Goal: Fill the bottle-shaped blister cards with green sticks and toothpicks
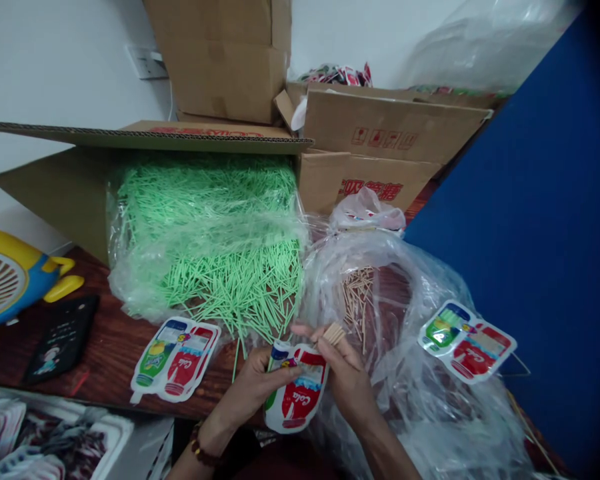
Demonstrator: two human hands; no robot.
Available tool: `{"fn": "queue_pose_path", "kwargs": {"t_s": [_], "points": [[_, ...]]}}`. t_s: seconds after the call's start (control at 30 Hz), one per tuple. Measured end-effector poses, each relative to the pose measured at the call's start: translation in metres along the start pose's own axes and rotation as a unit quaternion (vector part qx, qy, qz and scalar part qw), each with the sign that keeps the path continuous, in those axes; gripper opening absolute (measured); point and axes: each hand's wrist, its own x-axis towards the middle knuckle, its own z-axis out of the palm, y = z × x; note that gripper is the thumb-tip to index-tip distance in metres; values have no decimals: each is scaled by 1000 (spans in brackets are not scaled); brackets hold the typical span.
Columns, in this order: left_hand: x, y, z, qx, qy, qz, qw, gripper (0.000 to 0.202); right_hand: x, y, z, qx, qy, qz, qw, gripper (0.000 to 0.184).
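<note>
My left hand [253,387] is closed on a bottle-shaped Cola packet [297,393], held upright in front of me. My right hand [343,373] pinches a small bundle of tan sticks [334,333] beside the packet's top. A clear bag of loose tan sticks [357,300] lies just behind my hands. A large heap of green sticks [215,247] in clear plastic spills from a cardboard box on its side [70,180]. One similar packet [176,360] lies flat at the left, another packet [466,341] rests on plastic at the right.
Stacked cardboard boxes [380,133] stand at the back. A blue panel [540,233] walls the right side. A yellow and blue fan [10,280] and a black phone case [63,337] lie at the left on the dark wooden table [105,347]. More packets [40,447] fill the lower left.
</note>
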Motion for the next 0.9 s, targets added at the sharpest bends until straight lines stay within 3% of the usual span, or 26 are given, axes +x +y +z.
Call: {"fn": "queue_pose_path", "kwargs": {"t_s": [0.1, 0.27, 0.37, 0.47, 0.57, 0.7, 0.9], "points": [[3, 2, -1, 2, 14, 10, 1000, 15, 4, -4, -2, -27, -61, -8, 998, 13], [4, 3, -2, 10, 17, 15, 1000, 17, 11, -15, -5, -103, -32, -83, 991, 24], [6, 1, -2, 4, 43, 38, 998, 16, 8, -19, -7, -246, -62, -85, 964, 29], [8, -2, -3, 16, 46, 47, 998, 14, 4, -18, -10, -307, -119, -89, 940, 33], [9, -4, -5, 19, 42, 60, 997, 14, 4, -14, -15, -279, -109, -83, 950, 32], [12, -5, -8, 15, 50, 60, 997, 15, 6, -3, -17, -148, -65, -7, 987, 33], [11, -2, -9, 6, 91, 45, 995, 22, 8, 7, -16, -98, -65, 52, 992, 37]]}}
